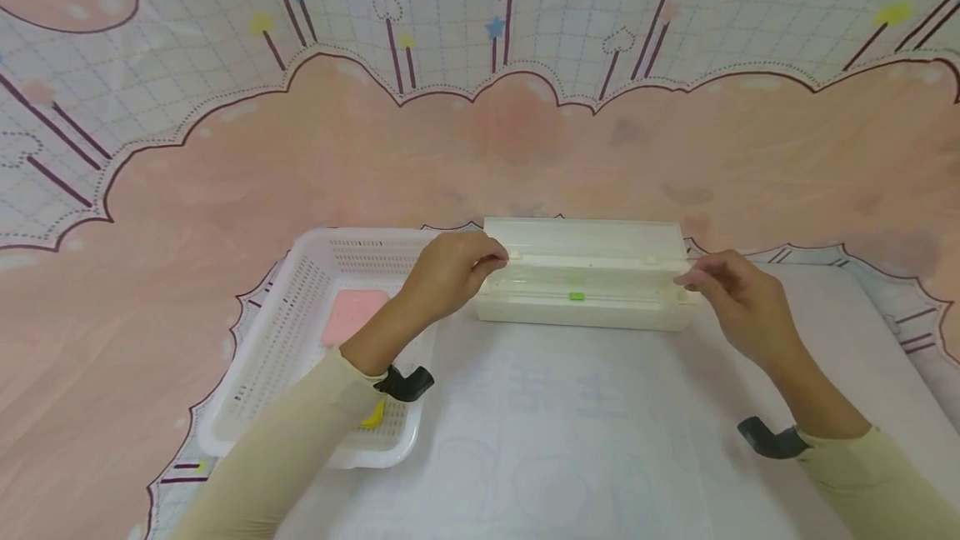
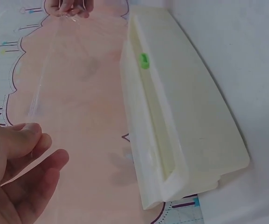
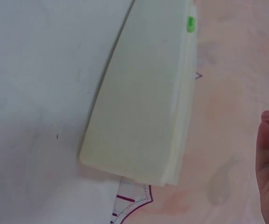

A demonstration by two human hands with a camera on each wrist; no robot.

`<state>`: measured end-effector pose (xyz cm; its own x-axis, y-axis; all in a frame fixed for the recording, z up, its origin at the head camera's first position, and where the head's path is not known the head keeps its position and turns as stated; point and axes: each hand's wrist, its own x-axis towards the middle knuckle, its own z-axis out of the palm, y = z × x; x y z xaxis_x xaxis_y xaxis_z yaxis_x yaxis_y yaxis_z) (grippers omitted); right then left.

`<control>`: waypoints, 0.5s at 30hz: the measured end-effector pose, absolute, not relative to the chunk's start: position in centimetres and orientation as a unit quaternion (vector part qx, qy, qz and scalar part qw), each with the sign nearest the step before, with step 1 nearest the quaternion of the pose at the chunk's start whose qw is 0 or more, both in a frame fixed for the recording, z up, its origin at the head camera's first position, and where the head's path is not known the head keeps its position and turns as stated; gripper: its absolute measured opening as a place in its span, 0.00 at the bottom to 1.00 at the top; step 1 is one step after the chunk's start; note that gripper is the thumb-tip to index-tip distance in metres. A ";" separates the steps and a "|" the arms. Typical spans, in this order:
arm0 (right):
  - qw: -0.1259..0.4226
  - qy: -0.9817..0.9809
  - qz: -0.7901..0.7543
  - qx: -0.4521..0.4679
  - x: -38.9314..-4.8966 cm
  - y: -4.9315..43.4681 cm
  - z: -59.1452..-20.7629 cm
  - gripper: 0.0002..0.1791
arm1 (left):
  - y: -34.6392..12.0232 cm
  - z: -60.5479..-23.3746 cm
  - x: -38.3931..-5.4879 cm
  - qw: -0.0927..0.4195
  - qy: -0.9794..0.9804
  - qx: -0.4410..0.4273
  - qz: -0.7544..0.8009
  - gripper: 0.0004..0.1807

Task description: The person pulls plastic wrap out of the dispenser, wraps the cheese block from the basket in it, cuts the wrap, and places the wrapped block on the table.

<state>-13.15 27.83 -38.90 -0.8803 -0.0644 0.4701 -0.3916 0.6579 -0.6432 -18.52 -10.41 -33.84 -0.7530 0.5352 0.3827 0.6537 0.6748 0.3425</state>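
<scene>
An off-white cling film dispenser (image 1: 585, 317) stands on the table with its lid (image 1: 588, 237) raised at the back. A small green slider (image 1: 576, 297) sits along its front edge. My left hand (image 1: 453, 273) is above the dispenser's left end, pinching a corner of clear cling film (image 2: 40, 86) between thumb and index finger. At the right end, my right hand (image 1: 750, 307) pinches the film's other corner. The sheet stretches between both hands, nearly invisible except for its creased edge. Only part of the right hand shows in the right wrist view.
To the left stands a white perforated basket (image 1: 375, 257) holding a flat pink item (image 1: 354, 315) and a yellow item (image 1: 372, 417), partly behind the left arm. A white sheet (image 1: 540, 440) covers the table, and a patterned cloth (image 1: 450, 148) hangs behind.
</scene>
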 end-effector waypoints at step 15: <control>0.286 -0.856 0.409 0.135 -13.2 27.3 -35.8 0.08 | -10.3 -30.9 -18.6 0.209 -0.862 -0.352 -0.297 0.03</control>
